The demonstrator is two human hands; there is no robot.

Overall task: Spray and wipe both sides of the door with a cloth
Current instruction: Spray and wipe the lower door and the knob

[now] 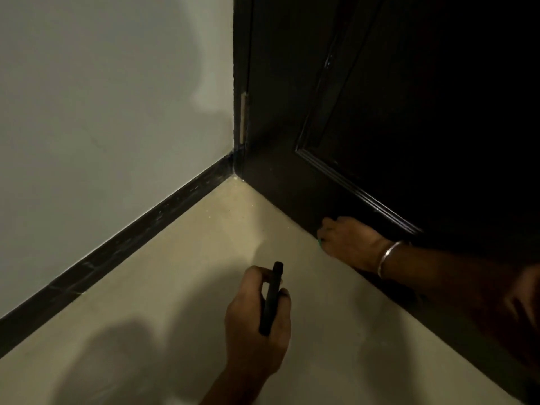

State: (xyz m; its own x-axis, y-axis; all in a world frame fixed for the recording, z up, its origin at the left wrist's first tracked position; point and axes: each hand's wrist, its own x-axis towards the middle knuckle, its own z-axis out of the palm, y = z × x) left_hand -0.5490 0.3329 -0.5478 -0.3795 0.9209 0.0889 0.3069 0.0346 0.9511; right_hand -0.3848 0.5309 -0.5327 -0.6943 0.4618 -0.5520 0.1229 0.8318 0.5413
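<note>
The dark door fills the right side, with a raised panel moulding and a hinge at its left edge. My right hand, a metal bangle on its wrist, presses against the door's bottom rail just above the floor. Its fingers are curled, and only a green sliver of the cloth shows under them. My left hand hovers over the floor lower down, gripping a slim black phone-like object edge-on. No spray bottle is in view.
A pale wall with a black skirting board meets the door frame at the corner. The beige floor spreads below, lit in a patch near the corner, with my shadow at the lower left.
</note>
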